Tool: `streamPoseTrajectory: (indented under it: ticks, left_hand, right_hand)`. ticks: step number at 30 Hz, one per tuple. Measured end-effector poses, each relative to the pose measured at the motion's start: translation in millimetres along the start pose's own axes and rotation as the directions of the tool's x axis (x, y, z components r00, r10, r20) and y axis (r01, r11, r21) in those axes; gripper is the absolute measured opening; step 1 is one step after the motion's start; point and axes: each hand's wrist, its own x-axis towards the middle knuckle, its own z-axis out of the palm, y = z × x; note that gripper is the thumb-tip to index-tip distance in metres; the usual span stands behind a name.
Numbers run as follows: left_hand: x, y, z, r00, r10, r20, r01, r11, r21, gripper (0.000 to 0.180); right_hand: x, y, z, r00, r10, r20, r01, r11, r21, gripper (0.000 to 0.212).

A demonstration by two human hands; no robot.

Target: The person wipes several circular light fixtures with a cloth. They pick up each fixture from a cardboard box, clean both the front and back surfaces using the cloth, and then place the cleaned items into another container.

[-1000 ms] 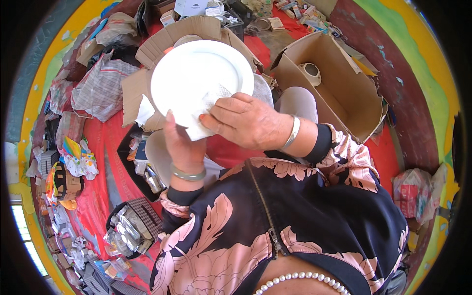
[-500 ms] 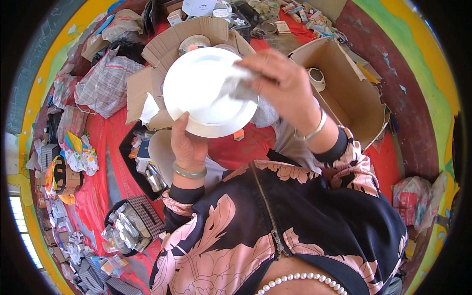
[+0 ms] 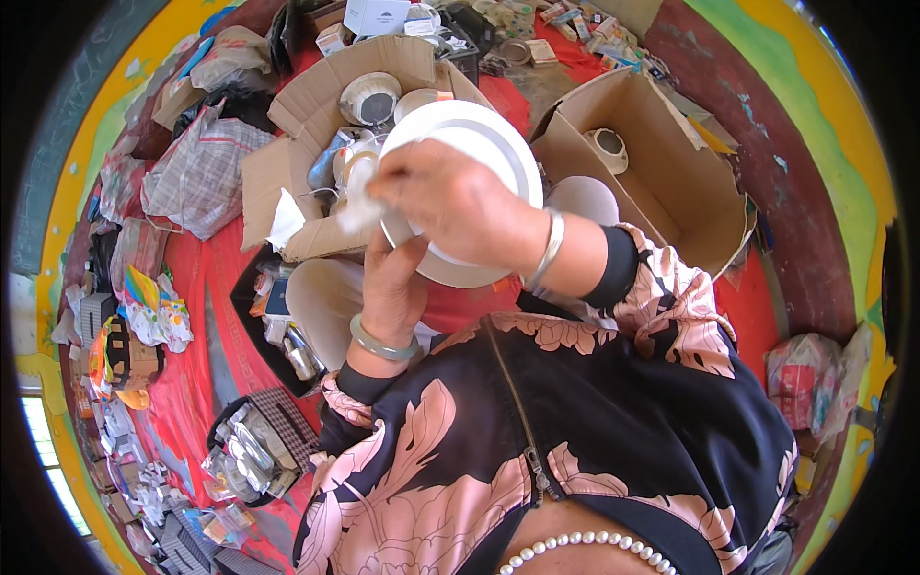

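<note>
Swinging leftward since half a second ago, the right hand (image 3: pixel 455 196) is now crossing the round white plate (image 3: pixel 460 129) and reaching its left rim; the plate is sitting farther right and slightly lower in view. From my remote post, I am looking straight down past a dark jacket (image 3: pixel 652 383) patterned in pink. Motion is blurring the right hand, but its fingertips are pinching a white tissue (image 3: pixel 357 199) that is sticking out beyond the rim. Below, the left hand (image 3: pixel 393 283) is gripping the plate's lower left rim, thumb in front, its other fingers partly hiding behind. Raised above the lap, the plate is covering the near right corner of an open cardboard box (image 3: pixel 259 192). Inside that box, a round white fitting with a grey centre (image 3: pixel 371 98) is lying by the far edge. A white paper scrap (image 3: pixel 286 220) is resting on its near left corner. To the right, I am seeing a larger cardboard box (image 3: pixel 695 196), where a white ring-shaped piece (image 3: pixel 608 150) is lying by the left edge.
</note>
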Motion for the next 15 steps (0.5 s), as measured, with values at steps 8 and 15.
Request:
streamPoseTrajectory:
  ticks: [8, 15]
  left_hand:
    - [-4, 4, -2, 1.0, -0.021, 0.004, 0.021, 1.0, 0.005, 0.056]
    - [-5, -1, -2, 0.999, 0.051, -0.009, -0.051, 0.999, 0.008, 0.057]
  right_hand:
    - [6, 39, -18, 0.98, 0.1, -0.17, -0.124, 0.982, -0.14, 0.027]
    - [0, -18, -5, 0.999, -0.009, 0.036, 0.011, 0.998, -0.063, 0.027]
